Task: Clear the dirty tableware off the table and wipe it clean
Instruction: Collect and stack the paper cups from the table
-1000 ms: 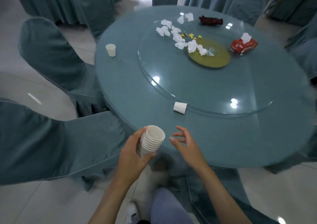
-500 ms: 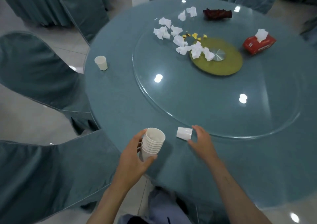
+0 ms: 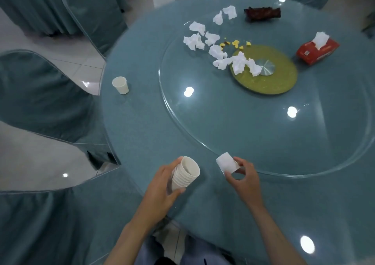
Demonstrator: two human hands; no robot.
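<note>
My left hand grips a stack of several white paper cups above the near edge of the round teal table. To its right, my right hand holds a single white paper cup tipped on its side, just off the rim of the glass turntable. Another white cup stands upright at the table's left edge. Crumpled white tissues and yellow scraps lie scattered on the far part of the turntable.
A red tissue box sits at the right of the turntable, a dark red wrapper at the far side, and an olive-green disc at its centre. Teal-covered chairs crowd the left and far sides of the table.
My right hand reached to the fallen cup at the turntable's rim and picked it up. The view has moved closer over the table. My left hand keeps hold of the cup stack.
</note>
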